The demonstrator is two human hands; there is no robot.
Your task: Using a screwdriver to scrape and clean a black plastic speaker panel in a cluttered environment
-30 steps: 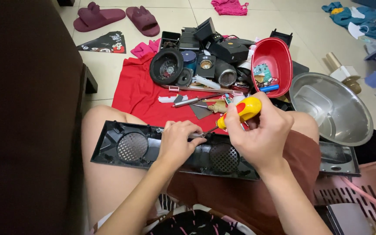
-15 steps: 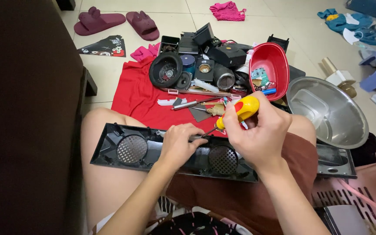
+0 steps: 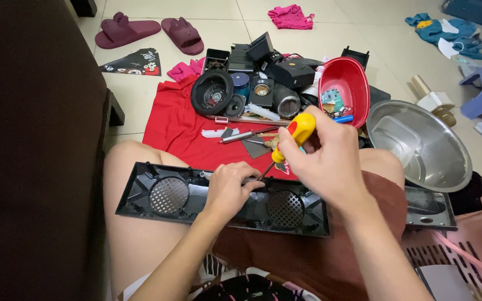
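A long black plastic speaker panel (image 3: 157, 195) with two round mesh grilles lies across my lap. My left hand (image 3: 229, 189) presses down on its middle, between the grilles. My right hand (image 3: 324, 161) grips a screwdriver with a yellow and red handle (image 3: 297, 132); its thin shaft slants down-left, and the tip meets the panel beside my left fingers. The screw under the tip is hidden.
On the floor ahead lies a red cloth (image 3: 179, 131) with hand tools, black speaker parts (image 3: 212, 92) and a red bowl (image 3: 346, 89) holding small pieces. A steel bowl (image 3: 419, 146) sits at the right, a pink crate (image 3: 470, 262) at lower right, dark furniture (image 3: 34, 145) at the left.
My view has shifted slightly. Both hands stay on the panel, with the screwdriver handle turned a little in my right hand.
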